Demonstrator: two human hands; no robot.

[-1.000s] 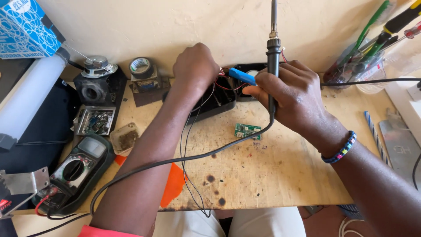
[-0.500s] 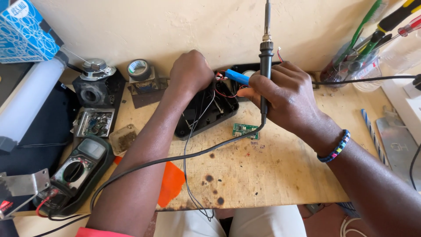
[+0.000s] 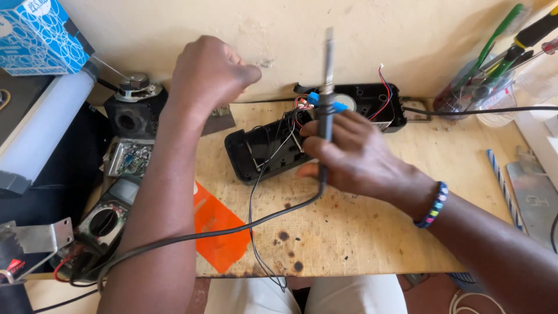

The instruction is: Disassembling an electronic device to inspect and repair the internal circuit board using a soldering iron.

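Currently my right hand [image 3: 360, 160] has a closed grip around the handle of a soldering iron [image 3: 325, 110], held nearly upright with the tip pointing away from me, above the fingers. Its black cable [image 3: 232, 231] leaves the bottom of the grip and runs left across the worktop [image 3: 372, 232], passing under my left forearm.

My left hand [image 3: 206, 75] is raised, fingers curled into a loose fist; I cannot tell whether it holds anything. It hovers well left of the iron grip, above a small speaker [image 3: 135, 87].

Just behind and left of the right-hand grip lies an open black casing [image 3: 261, 151], its hollow side up, with thin wires [image 3: 273, 145] trailing out of it toward the near edge. Directly behind the grip is the second casing half [image 3: 372, 102], with red and black leads at its top and a blue part [image 3: 314, 97] just beside the iron shaft.

Left of the grip, near the worktop's left edge: an orange sheet [image 3: 218, 224], a multimeter [image 3: 102, 224], and a small circuit board [image 3: 131, 158]. Far right of the grip: a clear cup of tools [image 3: 482, 87] and a striped stick [image 3: 501, 174]. A beaded bracelet [image 3: 433, 204] sits on my right wrist.
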